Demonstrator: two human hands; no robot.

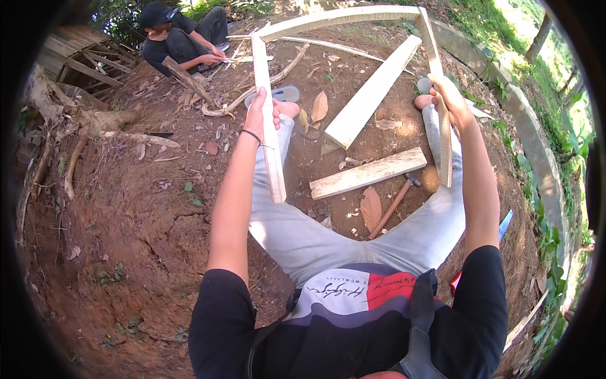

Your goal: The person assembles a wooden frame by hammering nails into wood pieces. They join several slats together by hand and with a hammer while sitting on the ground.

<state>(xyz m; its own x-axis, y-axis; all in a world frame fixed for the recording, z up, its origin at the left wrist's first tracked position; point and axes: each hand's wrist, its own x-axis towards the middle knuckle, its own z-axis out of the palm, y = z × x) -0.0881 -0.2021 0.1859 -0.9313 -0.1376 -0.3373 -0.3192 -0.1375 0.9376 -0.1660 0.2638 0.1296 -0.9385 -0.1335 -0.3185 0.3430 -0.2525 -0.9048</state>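
A three-sided wooden frame (341,17) stands between my outstretched arms, made of two side pieces joined to a crosspiece at the far end. My left hand (261,115) is wrapped round its left side piece (273,161). On the other side, my right hand (449,101) grips the right side piece (445,148). Between my legs lie a wide pale plank (374,91) and a shorter board (369,173). A hammer (394,205) with a wooden handle rests on the soil beside the shorter board, its head near my right leg.
At the far left a person (183,38) in a dark cap crouches, handling thin sticks. Tree roots (82,120) and a bent branch (271,79) lie to the left. A low concrete edge (530,120) curves along the right. Something blue (505,224) lies by my right arm.
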